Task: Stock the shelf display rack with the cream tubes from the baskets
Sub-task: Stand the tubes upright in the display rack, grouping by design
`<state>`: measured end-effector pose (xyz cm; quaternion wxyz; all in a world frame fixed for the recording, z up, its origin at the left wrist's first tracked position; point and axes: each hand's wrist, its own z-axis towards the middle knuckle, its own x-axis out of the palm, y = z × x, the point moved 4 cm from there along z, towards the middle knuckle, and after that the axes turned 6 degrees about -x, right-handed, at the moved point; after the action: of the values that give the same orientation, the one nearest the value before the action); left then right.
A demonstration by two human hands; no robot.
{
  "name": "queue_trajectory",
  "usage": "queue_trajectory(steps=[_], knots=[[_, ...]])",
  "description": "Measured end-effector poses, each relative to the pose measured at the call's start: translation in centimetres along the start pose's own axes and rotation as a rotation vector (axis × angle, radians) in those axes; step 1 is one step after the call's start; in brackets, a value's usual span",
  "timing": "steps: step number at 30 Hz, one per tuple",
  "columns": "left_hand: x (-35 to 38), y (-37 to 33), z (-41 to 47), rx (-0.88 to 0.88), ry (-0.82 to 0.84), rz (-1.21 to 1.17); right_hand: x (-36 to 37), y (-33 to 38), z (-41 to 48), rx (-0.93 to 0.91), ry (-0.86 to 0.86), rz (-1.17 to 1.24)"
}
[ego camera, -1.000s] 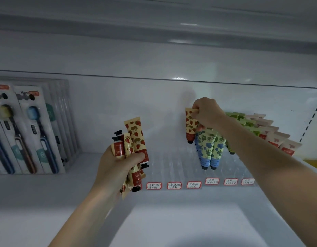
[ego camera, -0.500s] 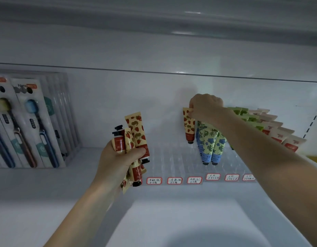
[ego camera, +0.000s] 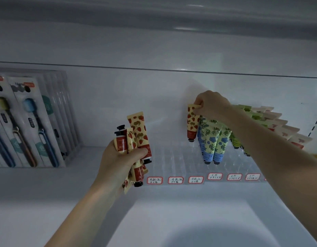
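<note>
My left hand [ego camera: 118,161] grips a bunch of strawberry-print cream tubes [ego camera: 136,134] in front of the shelf, caps pointing both up and down. My right hand [ego camera: 212,106] pinches the top edge of one strawberry tube [ego camera: 191,122], which stands cap-down at the back of the clear display rack [ego camera: 173,157]. Just right of it stand blue-flower tubes [ego camera: 213,141], then green tubes [ego camera: 250,113] and pale tubes with red ends [ego camera: 286,129], partly hidden behind my right forearm.
Red-bordered price labels [ego camera: 175,180] line the rack's front edge. Boxed toothbrushes [ego camera: 27,125] stand in a row at the left of the white shelf [ego camera: 189,220]. Another shelf [ego camera: 154,32] overhangs close above.
My right hand has lowered the strawberry tube into the rack's back row beside the blue-flower tubes. My left hand has kept its bunch and barely moved.
</note>
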<state>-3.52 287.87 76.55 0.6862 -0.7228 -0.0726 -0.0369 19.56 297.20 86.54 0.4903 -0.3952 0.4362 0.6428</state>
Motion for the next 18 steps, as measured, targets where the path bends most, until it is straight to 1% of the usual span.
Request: queue_trajectory(steps=[5,9,15,18], knots=[[-0.02,0.12,-0.05,-0.005,-0.002,0.014,-0.21,0.45,0.03,-0.054,0.061,-0.143],[-0.09,0.10,0.00,0.008,0.001,0.045,-0.15,0.98,0.07,-0.090,0.053,-0.244],[0.28,0.02,-0.19,-0.002,0.021,0.051,0.20,0.74,0.08,-0.072,0.049,-0.251],[0.73,-0.09,-0.49,-0.011,0.064,0.038,0.42,0.25,-0.18,-0.050,0.009,-0.194]])
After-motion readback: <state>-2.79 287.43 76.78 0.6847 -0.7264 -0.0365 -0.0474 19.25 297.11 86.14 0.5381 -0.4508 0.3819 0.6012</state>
